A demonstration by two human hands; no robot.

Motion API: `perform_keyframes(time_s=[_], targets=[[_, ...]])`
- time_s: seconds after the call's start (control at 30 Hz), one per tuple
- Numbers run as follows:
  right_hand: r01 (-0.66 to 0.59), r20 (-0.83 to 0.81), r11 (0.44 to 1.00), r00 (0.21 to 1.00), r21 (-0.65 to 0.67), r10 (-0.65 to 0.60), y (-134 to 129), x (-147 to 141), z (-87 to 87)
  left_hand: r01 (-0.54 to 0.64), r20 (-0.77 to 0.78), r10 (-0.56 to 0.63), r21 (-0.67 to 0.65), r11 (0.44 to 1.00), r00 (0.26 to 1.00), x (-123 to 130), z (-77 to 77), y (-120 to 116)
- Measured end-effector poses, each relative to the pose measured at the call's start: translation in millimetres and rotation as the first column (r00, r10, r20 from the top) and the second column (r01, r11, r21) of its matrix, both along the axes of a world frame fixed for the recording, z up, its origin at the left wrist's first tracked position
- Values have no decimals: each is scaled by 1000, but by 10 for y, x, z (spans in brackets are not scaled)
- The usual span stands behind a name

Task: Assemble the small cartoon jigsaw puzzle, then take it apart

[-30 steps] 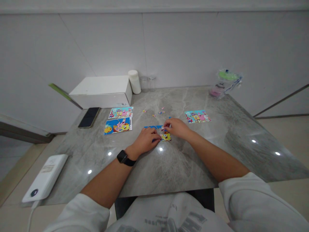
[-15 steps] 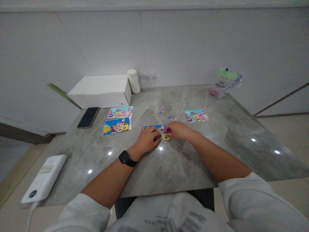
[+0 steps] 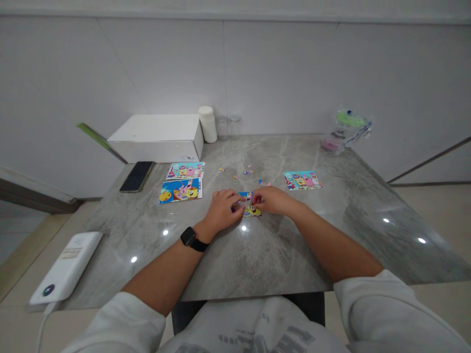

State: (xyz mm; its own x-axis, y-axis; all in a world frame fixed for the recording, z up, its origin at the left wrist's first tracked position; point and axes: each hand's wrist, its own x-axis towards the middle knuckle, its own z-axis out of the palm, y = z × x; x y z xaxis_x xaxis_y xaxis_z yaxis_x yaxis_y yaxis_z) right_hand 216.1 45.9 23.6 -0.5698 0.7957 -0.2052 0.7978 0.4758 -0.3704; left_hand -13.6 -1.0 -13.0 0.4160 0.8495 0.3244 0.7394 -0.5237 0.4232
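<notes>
A small, partly assembled cartoon jigsaw puzzle [image 3: 251, 211], blue and yellow, lies flat on the grey table between my hands. My left hand [image 3: 223, 208] rests over its left part, fingers loosely bent and the thumb apart on the surface, hiding much of it. At the puzzle's right edge, the thumb and fingertips of my right hand [image 3: 270, 200] are pinched together on a puzzle piece, mostly covered by the fingers. Several loose puzzle pieces [image 3: 246, 173] are scattered just beyond the puzzle, and a few [image 3: 262, 182] lie close to the right hand.
Two cartoon picture cards, a light blue one [image 3: 186, 170] and a darker one [image 3: 181, 190], lie left. Another card [image 3: 302, 180] lies right. Around them are a phone [image 3: 137, 176], white box [image 3: 156, 137], white bottle [image 3: 208, 125], power bank [image 3: 68, 267] and plastic bag [image 3: 346, 132].
The view has shifted slightly. My left hand has slid a little left, uncovering more of the puzzle's middle. The right hand keeps pinching at the right edge.
</notes>
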Motion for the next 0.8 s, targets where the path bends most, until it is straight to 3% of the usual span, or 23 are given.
perform_keyframes(time_s=[0.13,0.33,0.6,0.8], targets=[[57,-28,995,998,80,-55,39,60,79,-153,187,143,35,988,972,-182,-2,134],[127,-52,986,991,111,-122,75,154,165,-325,424,280,36,945,861,-398,-85,355],[190,-74,972,981,138,-182,218,128,246,-294,501,268,-28,955,823,-313,-166,420],[131,22,971,990,201,-138,683,-136,209,-357,567,302,-16,934,766,-326,-136,437]])
